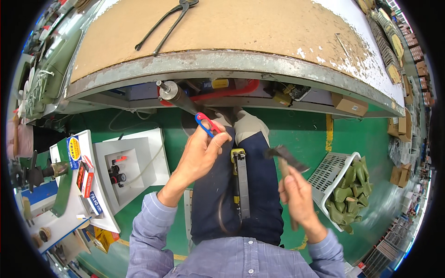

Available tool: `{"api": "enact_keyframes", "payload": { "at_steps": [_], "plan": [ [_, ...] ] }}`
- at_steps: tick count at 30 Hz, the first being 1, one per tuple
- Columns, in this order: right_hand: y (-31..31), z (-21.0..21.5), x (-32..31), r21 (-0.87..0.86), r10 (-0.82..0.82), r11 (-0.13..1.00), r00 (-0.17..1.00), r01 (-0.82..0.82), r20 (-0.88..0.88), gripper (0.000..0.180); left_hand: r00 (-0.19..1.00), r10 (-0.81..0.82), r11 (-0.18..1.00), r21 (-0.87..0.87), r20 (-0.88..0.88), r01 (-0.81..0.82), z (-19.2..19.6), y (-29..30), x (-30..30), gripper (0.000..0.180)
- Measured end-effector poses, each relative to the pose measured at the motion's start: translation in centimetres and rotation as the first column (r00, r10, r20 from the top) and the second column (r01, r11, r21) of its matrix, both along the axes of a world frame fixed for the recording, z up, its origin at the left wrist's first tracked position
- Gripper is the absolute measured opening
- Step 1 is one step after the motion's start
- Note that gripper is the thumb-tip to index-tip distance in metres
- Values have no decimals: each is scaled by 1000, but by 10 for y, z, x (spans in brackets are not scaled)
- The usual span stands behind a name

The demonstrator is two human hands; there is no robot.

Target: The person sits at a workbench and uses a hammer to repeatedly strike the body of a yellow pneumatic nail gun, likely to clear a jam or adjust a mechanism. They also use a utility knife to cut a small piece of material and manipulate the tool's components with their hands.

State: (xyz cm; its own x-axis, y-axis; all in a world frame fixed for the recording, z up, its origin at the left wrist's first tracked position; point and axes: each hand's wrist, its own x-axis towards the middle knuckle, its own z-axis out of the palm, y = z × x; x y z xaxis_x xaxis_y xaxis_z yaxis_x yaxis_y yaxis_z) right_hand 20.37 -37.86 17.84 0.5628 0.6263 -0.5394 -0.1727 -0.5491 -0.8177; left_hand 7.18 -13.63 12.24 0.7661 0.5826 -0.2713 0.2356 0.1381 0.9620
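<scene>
My left hand (pixel 202 151) is raised above my lap, its fingers closed on a small red-and-blue U-shaped piece (pixel 207 124). To the right, my right hand (pixel 298 194) grips a hammer (pixel 286 160) by its wooden handle; the dark metal head points up and away from me. Between my thighs a long grey metal bar with yellow parts (pixel 242 185) lies lengthwise, apart from both hands. A grey metal post with a thin tip (pixel 175 94) rises beyond my left hand, in front of the bench.
Dark pincers (pixel 169 23) lie on the bench top (pixel 259 28) ahead. Under its metal edge are a red curved bar (pixel 227 92) and a cardboard box (pixel 349 104). A white basket (pixel 330 173) of green shoe lasts (pixel 347 197) stands right; a white stand with boxes (pixel 81 178) is left.
</scene>
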Motion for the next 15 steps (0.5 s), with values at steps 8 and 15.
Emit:
{"api": "enact_keyframes", "payload": {
  "at_steps": [8,15],
  "plan": [
    [-23,-27,-65,-76,-77,993,993,85,94,28,993,93,922,370,70,-113,37,4,-11,7],
    [-4,-40,-63,-117,188,978,975,-174,119,36,983,146,59,993,-112,104,111,128,69,34]
  ]
}}
